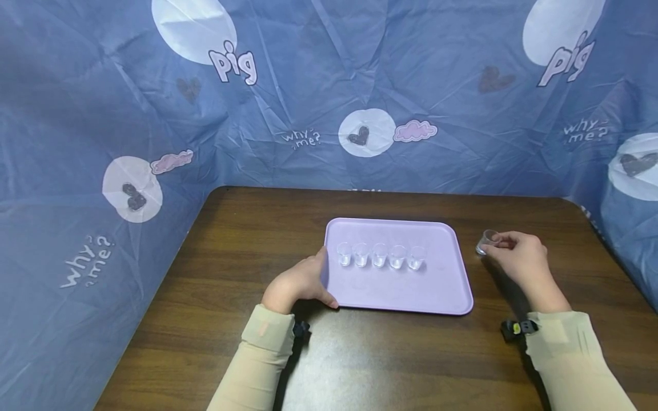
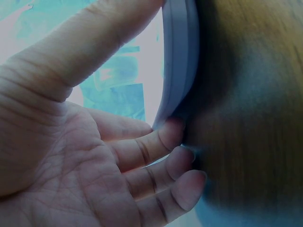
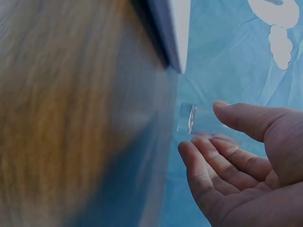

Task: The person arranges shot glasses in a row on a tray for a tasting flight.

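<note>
A lavender tray (image 1: 401,291) lies on the dark wooden table (image 1: 247,251). On it, several small clear glasses (image 1: 379,254) stand in a row. My left hand (image 1: 321,279) grips the tray's left edge; in the left wrist view the thumb (image 2: 94,52) lies over the rim (image 2: 180,61) and the fingers (image 2: 161,139) curl against its underside. To the right of the tray, one more small glass (image 1: 485,242) sits on the table. My right hand (image 1: 501,246) pinches it, with the glass (image 3: 188,118) between thumb (image 3: 236,116) and fingers (image 3: 203,161).
Blue printed cloth (image 1: 360,85) hangs as a wall behind the table and along both sides. Bare tabletop shows to the left of the tray, in front of it and behind it. The table's right back corner (image 1: 570,200) is near the right hand.
</note>
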A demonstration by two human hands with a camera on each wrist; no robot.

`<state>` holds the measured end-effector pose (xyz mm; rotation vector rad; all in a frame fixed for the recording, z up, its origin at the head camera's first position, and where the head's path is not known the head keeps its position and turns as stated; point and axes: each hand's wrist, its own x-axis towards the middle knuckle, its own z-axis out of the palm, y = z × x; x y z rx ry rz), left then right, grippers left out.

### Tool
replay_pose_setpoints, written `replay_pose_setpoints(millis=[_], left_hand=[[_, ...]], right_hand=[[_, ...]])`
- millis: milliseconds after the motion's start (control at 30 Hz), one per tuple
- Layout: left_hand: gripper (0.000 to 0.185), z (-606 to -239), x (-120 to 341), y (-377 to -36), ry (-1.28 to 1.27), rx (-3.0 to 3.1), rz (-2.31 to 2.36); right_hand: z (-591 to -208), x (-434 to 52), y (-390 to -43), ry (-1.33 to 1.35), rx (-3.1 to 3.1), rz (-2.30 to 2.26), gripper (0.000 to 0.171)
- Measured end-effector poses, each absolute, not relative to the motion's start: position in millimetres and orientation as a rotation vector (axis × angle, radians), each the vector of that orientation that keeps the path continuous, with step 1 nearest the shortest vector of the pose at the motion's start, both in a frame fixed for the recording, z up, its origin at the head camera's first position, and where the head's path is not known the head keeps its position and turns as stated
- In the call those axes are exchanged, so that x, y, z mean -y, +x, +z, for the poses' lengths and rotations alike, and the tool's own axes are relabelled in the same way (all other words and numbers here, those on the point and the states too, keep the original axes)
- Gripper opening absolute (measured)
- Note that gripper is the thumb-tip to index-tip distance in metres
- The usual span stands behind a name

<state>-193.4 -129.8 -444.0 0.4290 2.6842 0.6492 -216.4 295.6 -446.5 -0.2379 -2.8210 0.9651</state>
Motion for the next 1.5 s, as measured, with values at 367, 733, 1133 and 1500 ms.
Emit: replay_pose_setpoints(millis=[367,733,1133,1500], left_hand=[[0.132,-445.9,130.3,-194.1,0.419,-2.673,0.665],[0.132,-445.9,130.0,-194.5,0.423,-2.678,0.667],[0.133,-445.7,130.2,-194.4,0.411,-2.674,0.661],[0.132,-446.3,131.0,-194.6,0.418,-2.678,0.663]], right_hand=[[-433.0,-273.7,-212.9,-0.026,2.776,0.959,0.045],[-431.6,-247.2,-205.9,0.146,2.788,1.018,0.033],[-442.5,-224.2,-202.8,0.207,2.846,1.128,0.029],[-446.5,-217.6,-201.2,0.208,2.888,1.180,0.028]])
